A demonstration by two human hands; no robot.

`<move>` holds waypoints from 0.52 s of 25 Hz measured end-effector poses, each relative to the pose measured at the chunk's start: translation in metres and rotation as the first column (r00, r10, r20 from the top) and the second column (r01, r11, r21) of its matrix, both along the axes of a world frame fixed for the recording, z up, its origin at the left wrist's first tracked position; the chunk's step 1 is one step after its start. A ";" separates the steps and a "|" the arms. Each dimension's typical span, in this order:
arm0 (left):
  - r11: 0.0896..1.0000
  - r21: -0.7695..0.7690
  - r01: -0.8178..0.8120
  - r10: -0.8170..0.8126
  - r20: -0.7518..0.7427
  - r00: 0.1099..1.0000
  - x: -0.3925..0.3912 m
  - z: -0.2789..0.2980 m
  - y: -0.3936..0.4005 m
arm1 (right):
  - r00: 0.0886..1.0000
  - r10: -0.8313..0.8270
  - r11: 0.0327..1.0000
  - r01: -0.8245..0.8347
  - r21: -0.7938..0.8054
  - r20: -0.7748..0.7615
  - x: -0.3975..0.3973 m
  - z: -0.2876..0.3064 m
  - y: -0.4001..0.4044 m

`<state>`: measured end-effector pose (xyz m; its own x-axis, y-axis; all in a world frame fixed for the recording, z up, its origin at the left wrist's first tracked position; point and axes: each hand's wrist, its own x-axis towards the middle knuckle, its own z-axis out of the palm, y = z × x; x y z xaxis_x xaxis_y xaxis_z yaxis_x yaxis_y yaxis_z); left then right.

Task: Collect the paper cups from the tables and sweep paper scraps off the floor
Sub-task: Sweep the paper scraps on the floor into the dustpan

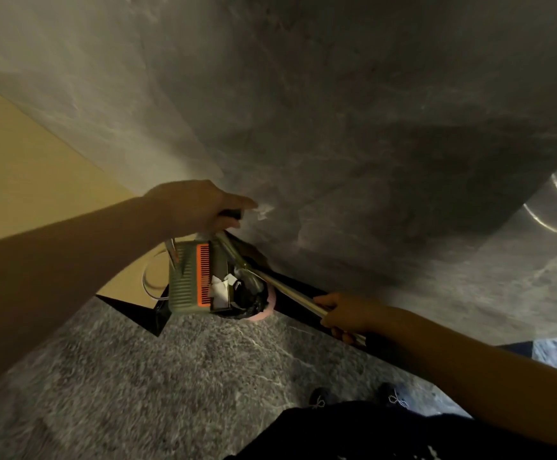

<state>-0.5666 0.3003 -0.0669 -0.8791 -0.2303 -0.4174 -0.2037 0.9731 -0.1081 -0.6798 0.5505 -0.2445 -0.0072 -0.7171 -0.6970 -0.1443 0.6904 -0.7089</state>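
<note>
Head view: left hand (197,207) gripping dustpan (190,277) handle, white paper scraps (219,287) inside, tipped over bin (253,302) at 6 o'clock; right hand (343,315) holding broom handle (290,290). Sweeping seemingly near done; cups unseen.

Grey marbled wall (336,111), yellow wall (21,167) (left), black baseboard (137,310).

grey marble wall (336,94), speckled floor (137,376)

Open grey floor (171,376) lies nearside; the marble wall (336,127) and dustpan (190,277) block the corner.
</note>
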 end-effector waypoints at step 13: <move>0.998 -0.050 -0.042 0.047 0.097 0.994 -0.009 -0.011 0.039 | 1.000 -0.006 1.000 0.006 0.001 0.007 -0.004 -0.019 -0.007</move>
<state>-0.5752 0.3390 -0.0775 -0.8228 -0.2898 -0.4889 -0.2324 0.9566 -0.1759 -0.6834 0.5434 -0.2635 -0.0062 -0.7165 -0.6976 -0.1351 0.6918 -0.7094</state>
